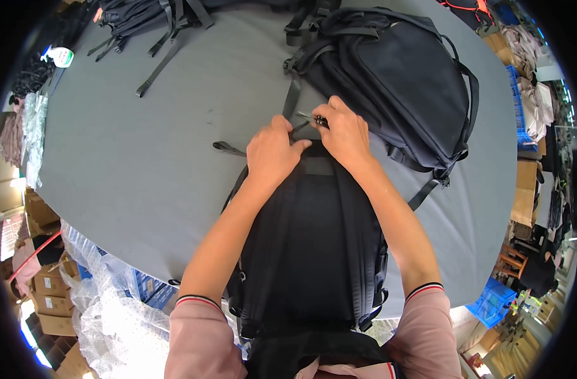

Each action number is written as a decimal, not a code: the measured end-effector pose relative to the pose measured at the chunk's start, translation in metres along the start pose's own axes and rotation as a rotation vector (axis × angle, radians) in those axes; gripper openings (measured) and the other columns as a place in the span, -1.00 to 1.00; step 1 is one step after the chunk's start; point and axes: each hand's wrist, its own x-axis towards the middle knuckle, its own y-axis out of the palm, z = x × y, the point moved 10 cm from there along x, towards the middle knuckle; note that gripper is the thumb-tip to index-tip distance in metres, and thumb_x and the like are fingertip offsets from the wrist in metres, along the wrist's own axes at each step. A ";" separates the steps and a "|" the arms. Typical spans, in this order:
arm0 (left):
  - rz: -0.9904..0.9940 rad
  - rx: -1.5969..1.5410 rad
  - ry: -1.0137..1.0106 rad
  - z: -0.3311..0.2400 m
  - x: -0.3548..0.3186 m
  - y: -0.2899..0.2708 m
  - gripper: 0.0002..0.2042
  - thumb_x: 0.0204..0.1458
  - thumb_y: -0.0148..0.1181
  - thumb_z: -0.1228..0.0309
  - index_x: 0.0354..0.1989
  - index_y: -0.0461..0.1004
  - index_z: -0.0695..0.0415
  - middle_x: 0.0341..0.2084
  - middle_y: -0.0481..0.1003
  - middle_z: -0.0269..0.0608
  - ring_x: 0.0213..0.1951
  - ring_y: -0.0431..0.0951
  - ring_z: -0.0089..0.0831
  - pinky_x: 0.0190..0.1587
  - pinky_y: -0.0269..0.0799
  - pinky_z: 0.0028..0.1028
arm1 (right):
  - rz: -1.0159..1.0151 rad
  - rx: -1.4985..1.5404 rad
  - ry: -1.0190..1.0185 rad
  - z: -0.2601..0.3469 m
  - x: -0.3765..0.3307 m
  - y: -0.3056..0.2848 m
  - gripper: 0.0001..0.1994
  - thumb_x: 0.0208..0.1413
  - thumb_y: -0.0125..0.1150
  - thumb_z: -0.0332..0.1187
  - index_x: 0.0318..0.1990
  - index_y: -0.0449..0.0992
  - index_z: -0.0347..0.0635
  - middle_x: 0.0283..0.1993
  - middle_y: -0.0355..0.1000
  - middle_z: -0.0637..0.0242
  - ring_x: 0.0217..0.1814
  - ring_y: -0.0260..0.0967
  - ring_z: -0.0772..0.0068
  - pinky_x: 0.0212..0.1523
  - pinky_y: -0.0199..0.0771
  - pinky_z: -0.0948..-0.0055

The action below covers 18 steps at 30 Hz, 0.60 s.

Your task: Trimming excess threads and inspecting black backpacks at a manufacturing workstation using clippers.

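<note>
A black backpack [317,252] lies in front of me with its padded shoulder straps facing up and its top end away from me. My left hand [273,150] is closed at the top end, pinching a thin black strap [299,128] there. My right hand [346,132] grips small thread snips [319,120], whose metal blades point left, close to that strap. The fingers partly hide the snips' handles. A loose webbing end [228,148] sticks out to the left of the backpack's top.
A second black backpack [408,82] lies at the far right on the grey-covered table [143,151]. More black bags with dangling straps [143,19] are at the far left. Bubble wrap [118,316] hangs near the left table edge. A blue crate [492,299] stands to the right.
</note>
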 end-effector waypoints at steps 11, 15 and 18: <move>0.467 -0.958 -0.164 0.024 -0.001 0.042 -0.89 0.01 0.10 0.56 -0.29 0.48 0.26 -0.39 0.51 -0.31 -0.26 0.46 -0.56 -0.09 0.32 -0.55 | 0.165 0.247 0.058 -0.023 -0.009 0.026 -0.83 -0.09 0.27 -0.38 -0.33 0.48 -0.22 -0.31 0.34 0.29 -0.30 0.38 0.22 -0.29 0.33 0.28; 0.487 -1.053 -0.186 0.025 0.000 0.042 -0.89 0.01 0.09 0.58 -0.27 0.46 0.24 -0.37 0.51 -0.29 -0.25 0.46 -0.58 -0.07 0.31 -0.57 | 0.060 0.275 -0.015 -0.001 -0.025 -0.010 -0.78 -0.07 0.24 -0.41 -0.23 0.41 -0.15 -0.28 0.33 0.32 -0.31 0.36 0.21 -0.29 0.33 0.29; 0.472 -1.081 -0.157 0.021 0.001 0.042 -0.88 0.02 0.09 0.58 -0.25 0.44 0.24 -0.37 0.51 -0.28 -0.25 0.47 -0.57 -0.06 0.32 -0.57 | 0.066 0.148 -0.122 0.008 -0.028 -0.013 -0.78 -0.09 0.23 -0.45 -0.24 0.40 -0.13 -0.28 0.32 0.33 -0.36 0.33 0.18 -0.32 0.31 0.26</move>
